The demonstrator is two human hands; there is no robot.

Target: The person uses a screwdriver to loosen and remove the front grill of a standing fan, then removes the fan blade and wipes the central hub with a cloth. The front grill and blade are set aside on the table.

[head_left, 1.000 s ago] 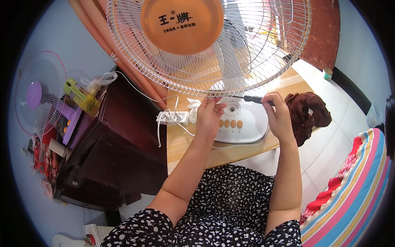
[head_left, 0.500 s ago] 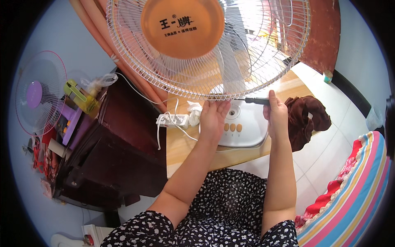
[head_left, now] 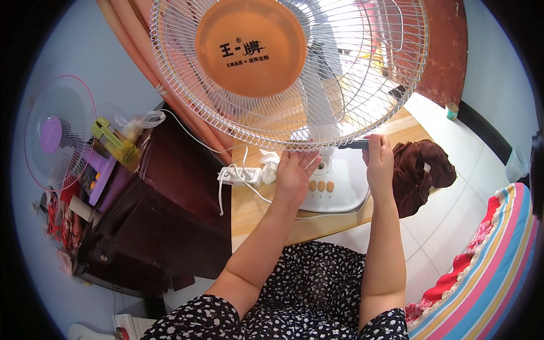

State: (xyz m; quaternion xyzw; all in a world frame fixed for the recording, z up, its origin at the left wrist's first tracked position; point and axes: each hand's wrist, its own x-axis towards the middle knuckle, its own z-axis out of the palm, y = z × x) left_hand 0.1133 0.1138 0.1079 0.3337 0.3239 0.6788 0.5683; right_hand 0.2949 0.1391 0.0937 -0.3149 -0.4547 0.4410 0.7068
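Observation:
A large standing fan's round wire guard [head_left: 238,137] fills the upper middle, with an orange disc [head_left: 251,48] at its centre. My left hand [head_left: 294,178] is at the guard's lower rim, fingers pointing up and gripping it; the fingertips are partly hidden by the wires. Beside it, my right hand [head_left: 379,164] is closed around the black handle of a screwdriver [head_left: 352,145]. The tool lies level along the rim, pointing left toward my left fingers, its tip hidden. Below stands the white fan base [head_left: 335,198] with orange buttons [head_left: 321,186].
The base rests on a wooden table [head_left: 255,218]. A white power strip [head_left: 240,174] with cords lies left, a dark brown cloth [head_left: 422,175] right. A dark red cabinet [head_left: 170,187] and a smaller purple fan [head_left: 51,135] are further left. A striped cover [head_left: 481,272] sits lower right.
The view has shifted slightly, so the fan, base and table sit a little lower. The screwdriver's shaft, visible before, is now mostly hidden at the rim. Both hands keep their places.

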